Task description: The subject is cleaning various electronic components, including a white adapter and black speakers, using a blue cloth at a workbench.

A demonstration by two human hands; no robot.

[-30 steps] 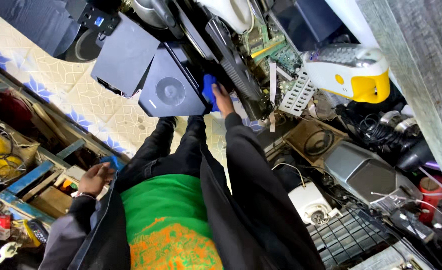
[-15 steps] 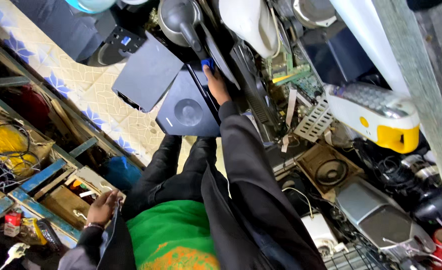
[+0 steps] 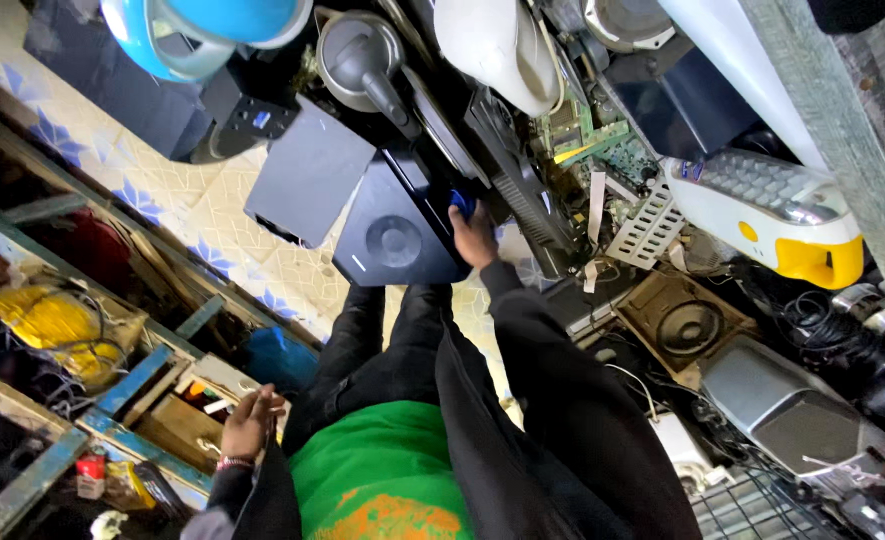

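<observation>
Reaching further out than a second ago, the right hand (image 3: 474,238) now has its fingers closed around a small blue object (image 3: 462,203) at the edge of the dark speaker box (image 3: 394,235), among piled electronics. The left hand (image 3: 248,422) has swung back beside the wooden drawers (image 3: 177,420), fingers loosely open and holding nothing. A blue helmet (image 3: 202,30) has come into view above.

Right hand (image 3: 473,238) stretched forward on a straight arm, fingers curled; left hand (image 3: 247,423) low, loosely open.
</observation>
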